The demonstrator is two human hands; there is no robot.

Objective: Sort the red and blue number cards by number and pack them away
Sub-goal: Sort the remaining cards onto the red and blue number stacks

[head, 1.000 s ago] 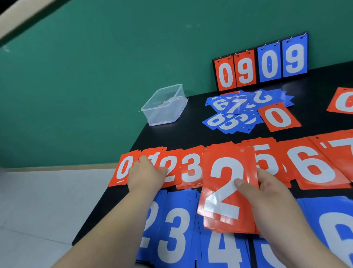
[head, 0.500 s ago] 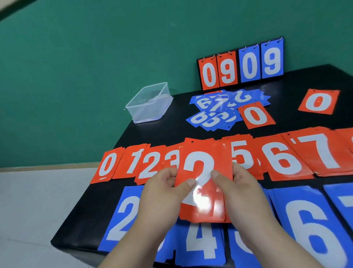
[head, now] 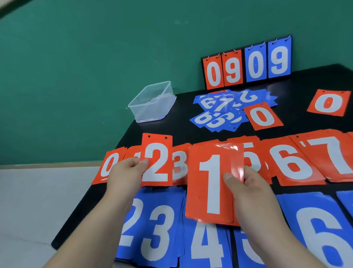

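A: Centre-left, the red 2 card [head: 157,162] is pinched by the left grip [head: 128,175]; mid-frame, the 1-topped red stack [head: 209,186] is clamped by the right grip [head: 250,193].
B: Judged light, glossy, slippery; edges should be pinched firmly.

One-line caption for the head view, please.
Left hand pinches a red 2 card over the sorted red row; right hand grips a red stack showing 1.
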